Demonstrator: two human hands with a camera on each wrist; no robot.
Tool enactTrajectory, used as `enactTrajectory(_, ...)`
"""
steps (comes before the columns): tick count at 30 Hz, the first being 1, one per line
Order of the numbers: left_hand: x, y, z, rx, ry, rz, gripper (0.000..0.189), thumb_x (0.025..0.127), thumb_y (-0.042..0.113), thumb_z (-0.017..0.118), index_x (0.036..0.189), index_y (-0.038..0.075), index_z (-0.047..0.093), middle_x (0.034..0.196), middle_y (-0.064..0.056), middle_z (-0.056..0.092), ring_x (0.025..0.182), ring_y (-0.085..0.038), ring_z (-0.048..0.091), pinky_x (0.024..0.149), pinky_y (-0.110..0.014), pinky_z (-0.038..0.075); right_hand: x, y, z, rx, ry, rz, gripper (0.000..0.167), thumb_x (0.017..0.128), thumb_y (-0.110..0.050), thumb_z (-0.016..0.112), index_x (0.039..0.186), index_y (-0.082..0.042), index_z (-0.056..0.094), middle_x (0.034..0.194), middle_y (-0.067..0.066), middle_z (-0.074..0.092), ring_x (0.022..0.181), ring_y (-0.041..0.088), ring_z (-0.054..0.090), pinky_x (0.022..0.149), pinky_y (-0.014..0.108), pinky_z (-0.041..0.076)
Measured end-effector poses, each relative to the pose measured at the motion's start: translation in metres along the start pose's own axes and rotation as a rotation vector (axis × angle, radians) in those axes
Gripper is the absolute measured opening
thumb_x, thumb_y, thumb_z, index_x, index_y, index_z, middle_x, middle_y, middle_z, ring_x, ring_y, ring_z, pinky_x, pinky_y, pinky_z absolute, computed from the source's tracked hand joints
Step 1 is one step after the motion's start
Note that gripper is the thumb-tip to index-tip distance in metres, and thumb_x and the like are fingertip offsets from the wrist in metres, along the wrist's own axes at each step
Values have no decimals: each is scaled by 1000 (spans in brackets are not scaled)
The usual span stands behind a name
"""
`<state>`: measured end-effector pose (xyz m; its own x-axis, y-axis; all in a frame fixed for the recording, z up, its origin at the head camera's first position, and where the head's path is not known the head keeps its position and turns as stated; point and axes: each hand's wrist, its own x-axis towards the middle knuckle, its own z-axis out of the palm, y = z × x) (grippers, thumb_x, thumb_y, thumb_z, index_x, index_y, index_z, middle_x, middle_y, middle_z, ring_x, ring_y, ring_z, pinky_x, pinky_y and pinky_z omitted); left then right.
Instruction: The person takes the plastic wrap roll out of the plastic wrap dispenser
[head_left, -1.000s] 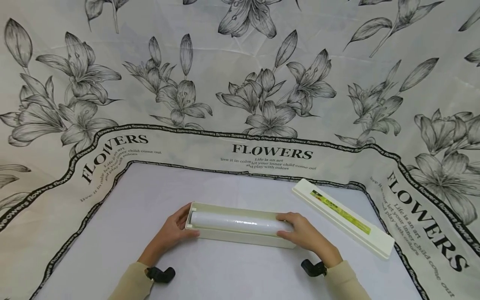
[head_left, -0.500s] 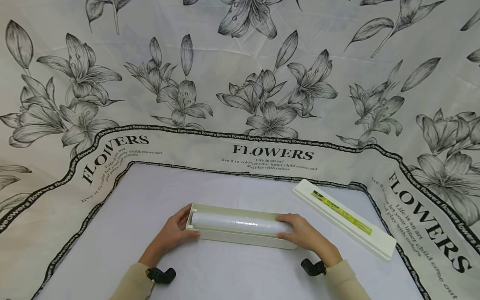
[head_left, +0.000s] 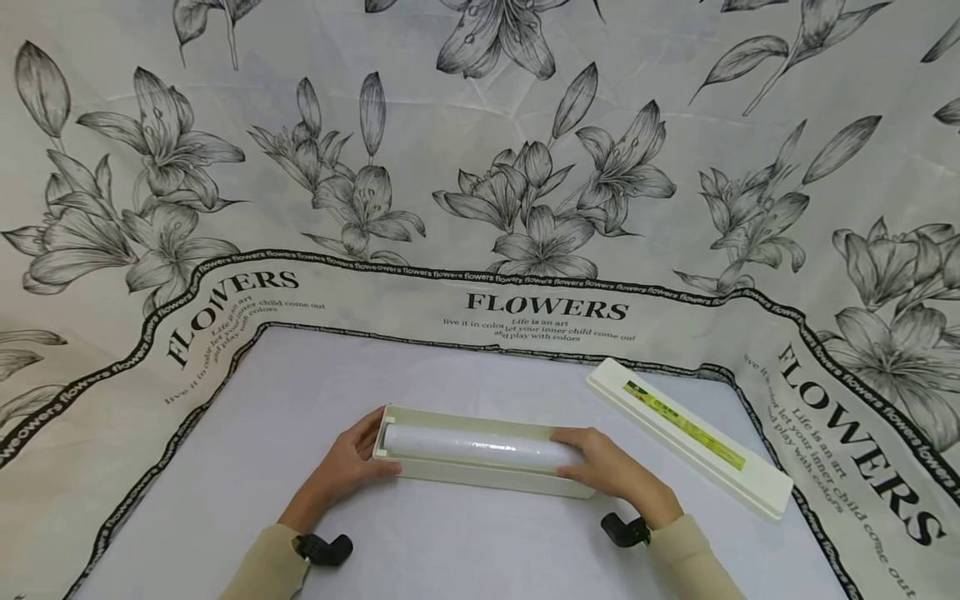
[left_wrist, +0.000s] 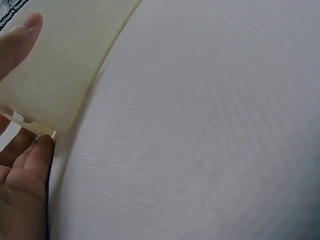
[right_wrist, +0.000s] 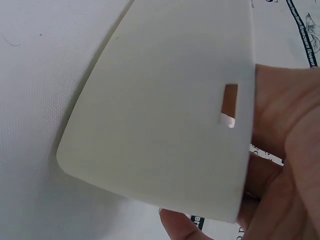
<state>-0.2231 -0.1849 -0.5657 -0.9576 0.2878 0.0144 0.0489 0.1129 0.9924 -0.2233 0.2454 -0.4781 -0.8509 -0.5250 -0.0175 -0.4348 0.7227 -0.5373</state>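
A cream plastic wrap box stands without its lid on the white cloth, a roll of plastic wrap lying inside. My left hand grips its left end, thumb on the front wall and fingers behind the end. Over the right end, my right hand holds the box, index finger and thumb spread across the roll's end. In the left wrist view the thumb presses the box wall. The right wrist view shows a small slot in the box wall and fingers curled around its end.
To the right, a long cream lid with a yellow-green label lies slanted on the cloth, apart from the box. White tablecloth with a black-lettered border surrounds them. A flower-printed cloth rises behind.
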Motion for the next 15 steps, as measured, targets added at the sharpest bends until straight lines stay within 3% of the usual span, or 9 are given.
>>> enactTrajectory(9,-1,2,0,8,-3,-11,107,76,16,92,162,10,28,165,-18,35,152,-36,35,113,-27,44,-2,-3,-4,-26,3,-21,46,88,-17,82,127,3,68,133,24,67,123,43,64,104,57,51)
enactTrajectory(15,0,5,0,15,0,-7,108,76,15,93,162,11,29,165,-16,35,152,-34,35,114,-27,43,-2,-6,-8,-35,20,22,51,88,-22,83,131,1,67,131,20,69,120,39,65,101,55,54)
